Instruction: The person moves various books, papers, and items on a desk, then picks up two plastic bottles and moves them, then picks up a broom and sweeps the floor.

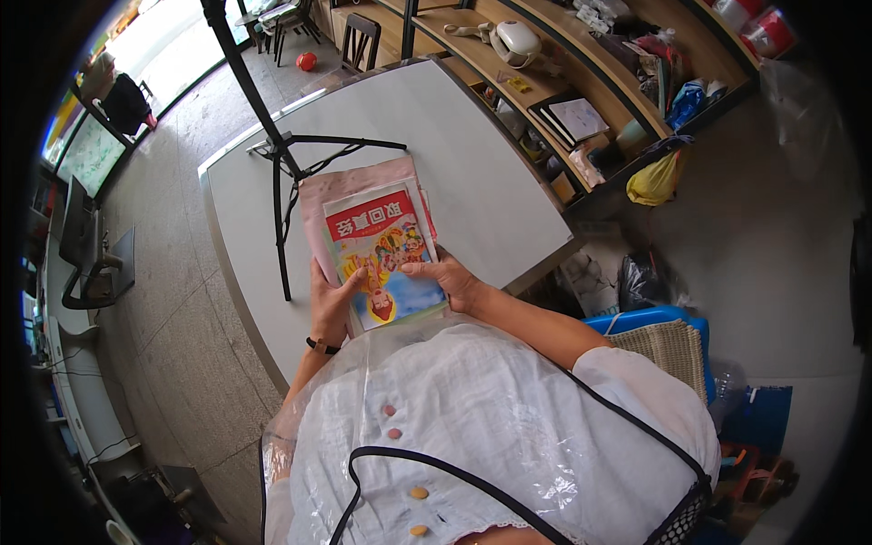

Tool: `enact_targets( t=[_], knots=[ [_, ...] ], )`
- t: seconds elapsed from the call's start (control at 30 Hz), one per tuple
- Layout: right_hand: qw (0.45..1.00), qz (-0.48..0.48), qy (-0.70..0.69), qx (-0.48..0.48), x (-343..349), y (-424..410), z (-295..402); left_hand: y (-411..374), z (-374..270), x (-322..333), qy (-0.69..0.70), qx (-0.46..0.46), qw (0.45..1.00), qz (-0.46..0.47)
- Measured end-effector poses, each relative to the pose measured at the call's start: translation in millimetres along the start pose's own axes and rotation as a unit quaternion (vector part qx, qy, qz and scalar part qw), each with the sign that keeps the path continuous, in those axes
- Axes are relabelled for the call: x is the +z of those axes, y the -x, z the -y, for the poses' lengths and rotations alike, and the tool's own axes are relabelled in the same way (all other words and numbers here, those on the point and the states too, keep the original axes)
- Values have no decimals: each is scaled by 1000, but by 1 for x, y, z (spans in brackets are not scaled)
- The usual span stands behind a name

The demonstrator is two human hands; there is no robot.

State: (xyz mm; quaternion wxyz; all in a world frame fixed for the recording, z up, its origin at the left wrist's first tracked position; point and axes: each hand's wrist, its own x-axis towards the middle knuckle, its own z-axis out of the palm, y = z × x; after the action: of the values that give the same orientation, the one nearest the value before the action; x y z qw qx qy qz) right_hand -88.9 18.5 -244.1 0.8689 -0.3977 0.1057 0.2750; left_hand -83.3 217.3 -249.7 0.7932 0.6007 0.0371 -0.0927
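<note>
Both of my hands hold a small stack of illustrated booklets at the near side of a white table (pixel 477 129). On top lies a picture booklet (pixel 388 272) with a red title band and cartoon figures, upside down as I see it. Beneath it a larger pink sheet or folder (pixel 317 204) sticks out at the left and far edges. My left hand (pixel 334 300), with a dark band at the wrist, grips the left edge, thumb on the cover. My right hand (pixel 449 276) grips the right edge, its thumb also on the cover. The fingers underneath are hidden.
A black tripod (pixel 279 146) stands on the table just beyond the stack. Wooden shelves (pixel 545 102) run along the right, holding a white appliance (pixel 516 42). A blue plastic basket (pixel 654 317) sits by my right elbow. A person (pixel 122 102) is at the far left.
</note>
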Motion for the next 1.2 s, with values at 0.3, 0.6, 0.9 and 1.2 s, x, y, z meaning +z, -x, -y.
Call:
enact_targets(
  t=[0.3, 0.6, 0.9, 1.2],
  knots=[
    [991, -6, -128, 46, -108, 6, 98, -76, 24, 59, 280, -236, 919, 145],
    [995, -14, 91, -32, -175, -13, 139, -107, 48, 162, 125, -273, 951, 75],
    [974, -41, 221, 11, -232, -55, 187, -141, 85, 187, 144, -234, 961, -5],
    [881, -326, 221, -263, -339, -212, 407, -165, 96, 167, 146, -253, 954, -65]
  ],
)
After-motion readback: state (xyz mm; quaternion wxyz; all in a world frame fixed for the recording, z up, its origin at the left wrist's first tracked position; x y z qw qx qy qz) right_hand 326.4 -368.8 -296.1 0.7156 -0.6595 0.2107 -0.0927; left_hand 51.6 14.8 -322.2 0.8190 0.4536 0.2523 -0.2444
